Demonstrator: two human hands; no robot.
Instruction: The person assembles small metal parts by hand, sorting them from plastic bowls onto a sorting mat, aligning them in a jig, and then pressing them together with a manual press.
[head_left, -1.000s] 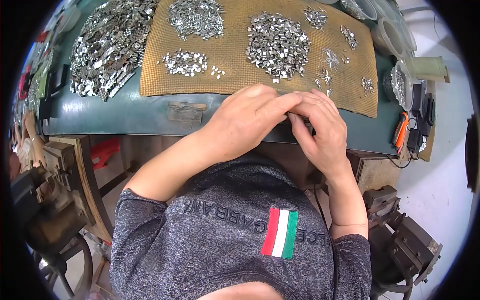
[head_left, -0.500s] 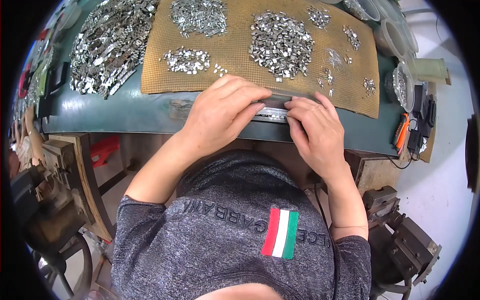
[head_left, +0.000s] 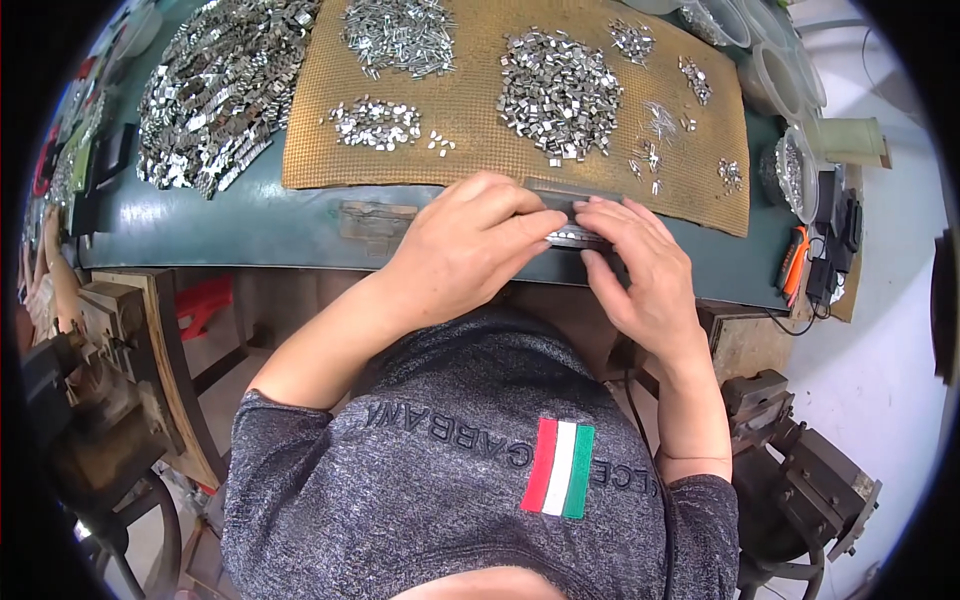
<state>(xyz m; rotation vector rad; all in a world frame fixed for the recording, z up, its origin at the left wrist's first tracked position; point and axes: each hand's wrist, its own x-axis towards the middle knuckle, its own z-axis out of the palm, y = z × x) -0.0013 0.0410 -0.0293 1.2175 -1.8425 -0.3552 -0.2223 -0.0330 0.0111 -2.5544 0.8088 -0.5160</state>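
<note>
At the table's front edge, a narrow strip of shiny metal links (head_left: pixel 576 238) runs between my two hands. My left hand (head_left: pixel 478 238) is closed, its thumb and forefinger pinched together at the strip's left part. Curled over the right part, my right hand (head_left: pixel 648 258) has its fingers on the far side and its thumb on the near side. A dark flat metal bar (head_left: pixel 548 188) shows just behind my fingertips. The fingers hide both ends of the strip.
A tan textured mat (head_left: pixel 480 120) bears a large pile of small metal links (head_left: pixel 560 90), a heap of metal pins (head_left: pixel 400 38) and smaller piles. Linked metal bands (head_left: pixel 220 90) lie heaped at left. Plastic tubs (head_left: pixel 800 170) and orange-handled pliers (head_left: pixel 795 262) are at right.
My left hand has moved right along the strip, closer to my right hand. Less of the strip shows between them. The right thumb has moved slightly lower.
</note>
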